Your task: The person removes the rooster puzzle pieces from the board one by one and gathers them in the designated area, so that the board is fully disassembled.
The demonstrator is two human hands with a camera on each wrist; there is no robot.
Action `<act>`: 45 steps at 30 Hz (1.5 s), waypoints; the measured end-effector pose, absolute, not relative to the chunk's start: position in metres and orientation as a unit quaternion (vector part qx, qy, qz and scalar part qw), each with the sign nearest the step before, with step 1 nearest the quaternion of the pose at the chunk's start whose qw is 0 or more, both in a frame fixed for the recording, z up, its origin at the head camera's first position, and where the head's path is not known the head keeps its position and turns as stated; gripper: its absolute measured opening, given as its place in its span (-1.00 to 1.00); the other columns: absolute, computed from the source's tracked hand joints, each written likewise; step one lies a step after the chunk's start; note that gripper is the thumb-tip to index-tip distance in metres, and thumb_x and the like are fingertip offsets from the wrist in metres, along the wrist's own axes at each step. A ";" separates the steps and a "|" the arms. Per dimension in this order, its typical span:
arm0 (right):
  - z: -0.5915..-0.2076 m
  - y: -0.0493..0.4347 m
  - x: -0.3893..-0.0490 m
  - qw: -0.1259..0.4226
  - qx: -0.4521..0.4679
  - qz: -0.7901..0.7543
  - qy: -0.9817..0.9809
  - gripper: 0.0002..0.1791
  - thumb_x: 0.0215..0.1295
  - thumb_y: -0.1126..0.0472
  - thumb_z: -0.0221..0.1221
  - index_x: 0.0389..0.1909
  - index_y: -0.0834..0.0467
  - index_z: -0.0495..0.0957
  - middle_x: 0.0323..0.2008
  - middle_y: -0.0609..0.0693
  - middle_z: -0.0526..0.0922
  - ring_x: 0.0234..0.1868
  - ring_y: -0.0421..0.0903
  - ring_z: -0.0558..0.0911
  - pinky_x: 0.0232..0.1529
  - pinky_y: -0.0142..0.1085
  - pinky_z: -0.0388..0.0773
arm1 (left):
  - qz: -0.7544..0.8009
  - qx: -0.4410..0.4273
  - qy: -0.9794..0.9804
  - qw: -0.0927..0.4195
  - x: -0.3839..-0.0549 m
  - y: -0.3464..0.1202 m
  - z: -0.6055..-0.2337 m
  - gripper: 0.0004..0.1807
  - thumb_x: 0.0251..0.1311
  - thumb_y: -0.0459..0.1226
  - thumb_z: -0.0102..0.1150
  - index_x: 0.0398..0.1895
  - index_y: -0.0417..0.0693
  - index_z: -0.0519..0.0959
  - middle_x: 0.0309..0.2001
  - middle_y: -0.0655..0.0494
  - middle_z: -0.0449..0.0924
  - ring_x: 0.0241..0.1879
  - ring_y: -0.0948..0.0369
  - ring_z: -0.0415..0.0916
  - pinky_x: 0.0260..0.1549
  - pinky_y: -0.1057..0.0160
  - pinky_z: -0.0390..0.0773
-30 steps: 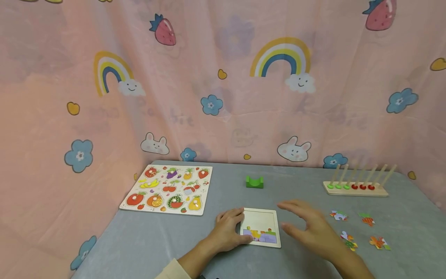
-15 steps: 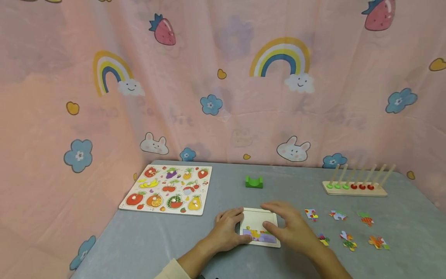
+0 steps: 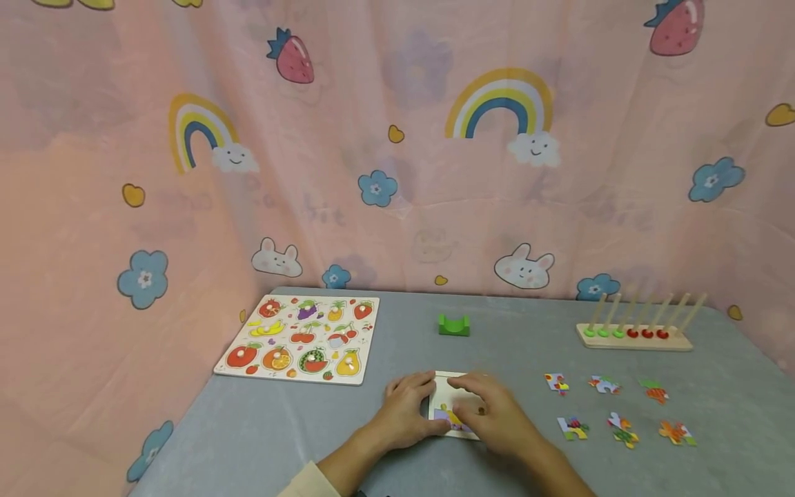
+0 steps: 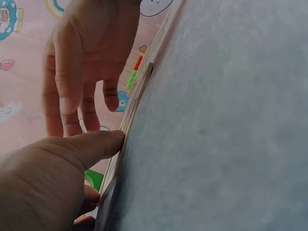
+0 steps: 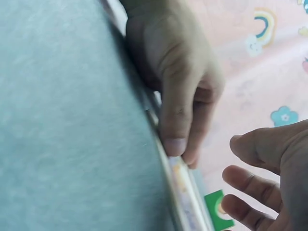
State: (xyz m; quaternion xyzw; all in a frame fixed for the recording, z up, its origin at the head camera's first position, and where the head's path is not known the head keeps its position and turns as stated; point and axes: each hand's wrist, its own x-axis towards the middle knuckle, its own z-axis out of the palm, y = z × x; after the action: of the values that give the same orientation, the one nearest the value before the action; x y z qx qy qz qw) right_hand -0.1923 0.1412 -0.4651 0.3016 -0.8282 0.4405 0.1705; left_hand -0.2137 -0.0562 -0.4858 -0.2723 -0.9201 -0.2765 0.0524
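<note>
A square wooden puzzle tray (image 3: 442,393) lies on the table in front of the person, with a lilac and yellow strip of joined jigsaw pieces (image 3: 456,419) along its near side. My left hand (image 3: 404,414) holds the tray's left side, thumb at the near edge and fingertips at the far left corner. Over the tray's right half hovers my right hand (image 3: 506,421), hiding that part in the head view. Its fingers (image 5: 250,183) are spread apart from the thumb in the right wrist view, with nothing seen between them.
Several loose jigsaw pieces (image 3: 615,384) lie in two rows right of the tray. A green block with a curved hollow (image 3: 454,326) stands behind it. A fruit peg puzzle (image 3: 298,338) is at left, a wooden peg rack (image 3: 633,337) with green and red beads at back right.
My right hand has moved left from beside the tray to over it, uncovering two loose pieces on the table. The left hand has stayed on the tray.
</note>
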 end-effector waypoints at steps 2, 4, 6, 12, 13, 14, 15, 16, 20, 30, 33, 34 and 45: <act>-0.470 0.140 -0.193 0.174 0.303 0.442 -0.826 -0.62 0.01 0.44 0.34 -0.07 0.27 0.64 -0.12 -0.08 0.65 -0.06 -0.09 0.56 -0.15 -0.18 0.52 | -0.275 -0.272 -0.921 0.054 -0.213 -0.056 -0.485 -0.35 -0.11 -0.02 0.43 0.11 -0.07 0.59 0.24 0.02 0.44 0.26 0.10 0.29 0.15 -0.10 0.14; -0.474 0.139 -0.193 0.178 0.308 0.438 -0.825 -0.62 0.00 0.44 0.33 -0.08 0.27 0.64 -0.12 -0.08 0.65 -0.06 -0.09 0.57 -0.13 -0.17 0.51 | -0.274 -0.271 -0.921 0.055 -0.213 -0.056 -0.484 -0.34 -0.11 -0.01 0.43 0.12 -0.07 0.59 0.24 0.02 0.43 0.27 0.09 0.29 0.15 -0.10 0.14; -0.478 0.137 -0.194 0.186 0.315 0.428 -0.826 -0.62 -0.02 0.44 0.34 -0.09 0.27 0.64 -0.13 -0.08 0.65 -0.06 -0.08 0.57 -0.07 -0.16 0.48 | -0.275 -0.269 -0.922 0.053 -0.213 -0.056 -0.484 -0.34 -0.10 0.00 0.43 0.12 -0.08 0.58 0.25 0.03 0.43 0.27 0.10 0.28 0.15 -0.10 0.14; -0.483 0.135 -0.194 0.208 0.334 0.404 -0.826 -0.61 -0.08 0.45 0.33 -0.12 0.27 0.64 -0.15 -0.07 0.64 -0.09 -0.07 0.55 -0.09 -0.13 0.45 | -0.275 -0.269 -0.922 0.049 -0.213 -0.057 -0.483 -0.32 -0.08 0.00 0.43 0.15 -0.11 0.57 0.26 0.02 0.42 0.27 0.09 0.27 0.16 -0.11 0.13; -0.483 0.135 -0.194 0.210 0.336 0.402 -0.826 -0.61 -0.08 0.46 0.32 -0.13 0.27 0.65 -0.16 -0.07 0.63 -0.10 -0.07 0.55 -0.10 -0.13 0.45 | -0.275 -0.269 -0.922 0.050 -0.213 -0.057 -0.483 -0.31 -0.08 0.00 0.43 0.15 -0.12 0.57 0.26 0.01 0.42 0.27 0.09 0.28 0.16 -0.10 0.13; -0.484 0.135 -0.194 0.211 0.336 0.399 -0.827 -0.62 -0.09 0.46 0.32 -0.13 0.26 0.65 -0.17 -0.07 0.63 -0.10 -0.07 0.54 -0.11 -0.13 0.44 | -0.274 -0.271 -0.921 0.052 -0.213 -0.058 -0.483 -0.31 -0.09 0.00 0.44 0.14 -0.12 0.57 0.25 0.00 0.42 0.27 0.08 0.28 0.15 -0.10 0.14; -0.484 0.134 -0.194 0.210 0.335 0.395 -0.829 -0.62 -0.09 0.46 0.31 -0.14 0.26 0.65 -0.17 -0.08 0.63 -0.11 -0.07 0.53 -0.11 -0.12 0.44 | -0.273 -0.272 -0.921 0.054 -0.213 -0.058 -0.482 -0.31 -0.10 -0.01 0.44 0.14 -0.13 0.57 0.25 0.00 0.42 0.27 0.08 0.28 0.14 -0.10 0.14; -0.484 0.134 -0.194 0.205 0.331 0.391 -0.834 -0.62 -0.08 0.46 0.29 -0.13 0.25 0.65 -0.17 -0.09 0.62 -0.10 -0.07 0.52 -0.11 -0.11 0.43 | -0.272 -0.273 -0.921 0.055 -0.213 -0.058 -0.482 -0.31 -0.10 -0.01 0.45 0.14 -0.13 0.57 0.25 0.00 0.43 0.27 0.08 0.28 0.14 -0.10 0.15; -0.482 0.133 -0.194 0.167 0.312 0.372 -0.858 -0.63 -0.03 0.41 0.25 -0.11 0.20 0.66 -0.13 -0.12 0.56 -0.07 -0.06 0.47 -0.12 -0.01 0.37 | -0.273 -0.275 -0.920 0.053 -0.214 -0.059 -0.481 -0.30 -0.12 0.00 0.46 0.13 -0.11 0.58 0.25 0.01 0.42 0.27 0.08 0.28 0.14 -0.11 0.15; -0.477 0.128 -0.190 0.160 0.307 0.293 -0.891 -0.66 0.00 0.38 0.25 -0.13 0.15 0.69 -0.15 -0.07 0.46 -0.14 0.00 0.41 -0.26 -0.07 0.33 | -0.275 -0.271 -0.922 0.032 -0.215 -0.058 -0.481 -0.24 -0.14 0.03 0.48 0.17 -0.11 0.55 0.28 0.04 0.39 0.29 0.11 0.24 0.16 -0.10 0.13; -0.475 0.127 -0.189 0.147 0.300 0.277 -0.901 -0.66 0.01 0.39 0.22 -0.13 0.14 0.69 -0.15 -0.07 0.44 -0.14 0.01 0.40 -0.27 -0.08 0.33 | -0.277 -0.270 -0.922 0.029 -0.215 -0.058 -0.481 -0.24 -0.14 0.03 0.48 0.17 -0.11 0.55 0.28 0.05 0.39 0.29 0.11 0.24 0.16 -0.10 0.12; -0.475 0.127 -0.188 0.144 0.298 0.276 -0.903 -0.66 0.01 0.40 0.21 -0.13 0.14 0.69 -0.15 -0.07 0.44 -0.14 0.01 0.40 -0.28 -0.08 0.33 | -0.277 -0.271 -0.922 0.029 -0.215 -0.058 -0.481 -0.25 -0.14 0.03 0.48 0.17 -0.11 0.55 0.28 0.05 0.39 0.29 0.11 0.24 0.16 -0.09 0.12; -0.481 0.125 -0.188 0.158 0.274 0.304 -0.899 -0.63 -0.08 0.50 0.17 -0.25 0.06 0.65 -0.16 -0.09 0.45 -0.12 0.04 0.42 -0.24 -0.03 0.33 | -0.269 -0.275 -0.922 0.030 -0.215 -0.057 -0.483 -0.26 -0.16 0.03 0.49 0.15 -0.10 0.57 0.28 0.05 0.40 0.29 0.12 0.25 0.16 -0.08 0.13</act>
State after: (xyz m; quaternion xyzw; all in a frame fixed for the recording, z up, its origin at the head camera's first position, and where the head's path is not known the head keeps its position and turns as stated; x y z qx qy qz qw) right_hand -0.1879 0.1247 -0.4806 0.2744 -0.8987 0.3036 0.1577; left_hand -0.2147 -0.0572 -0.4826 -0.2750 -0.9225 -0.2694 0.0295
